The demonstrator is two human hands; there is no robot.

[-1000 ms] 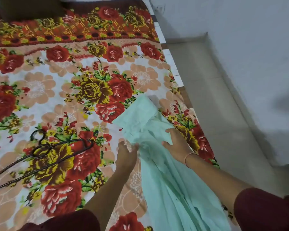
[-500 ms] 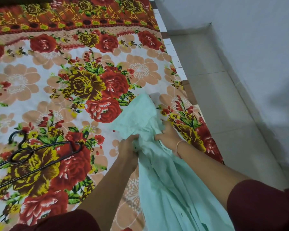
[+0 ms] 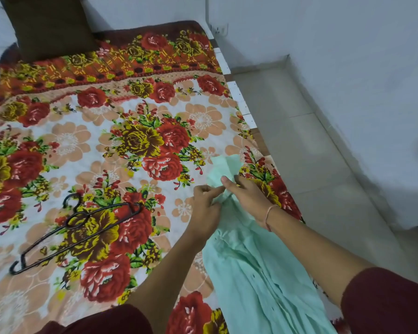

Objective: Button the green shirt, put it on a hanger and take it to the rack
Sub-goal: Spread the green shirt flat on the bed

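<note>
We seem mid-buttoning, shirt [image 3: 263,273] on the bed [image 3: 82,145].
Our left hand [image 3: 204,201] and right hand [image 3: 247,198] pinch its top; hanger [image 3: 77,227] lies untouched.

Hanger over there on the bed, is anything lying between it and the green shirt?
Nothing visible blocks the way. Between the green shirt and the black hanger there is only flat flowery bedsheet, crossed by the person's own left forearm.

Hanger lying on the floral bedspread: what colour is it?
The hanger is black; best seen in the head view.
</note>
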